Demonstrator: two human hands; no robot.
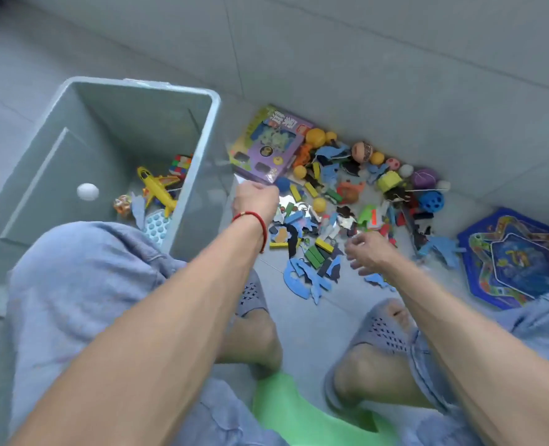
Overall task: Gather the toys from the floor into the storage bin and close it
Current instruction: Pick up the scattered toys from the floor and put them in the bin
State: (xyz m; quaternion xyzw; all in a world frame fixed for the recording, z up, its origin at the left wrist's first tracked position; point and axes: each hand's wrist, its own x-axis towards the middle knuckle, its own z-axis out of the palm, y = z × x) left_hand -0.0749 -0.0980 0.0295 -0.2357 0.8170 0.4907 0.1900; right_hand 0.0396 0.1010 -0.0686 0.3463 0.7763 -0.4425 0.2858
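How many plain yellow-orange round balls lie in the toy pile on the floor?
5: largest ball, small ball beside it, ball by the doll head, ball by the purple box, ball mid-pile. Others may be buried.

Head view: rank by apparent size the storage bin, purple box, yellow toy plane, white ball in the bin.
1. storage bin
2. purple box
3. yellow toy plane
4. white ball

The plane and ball lie deeper in the bin, so their true sizes are less sure.
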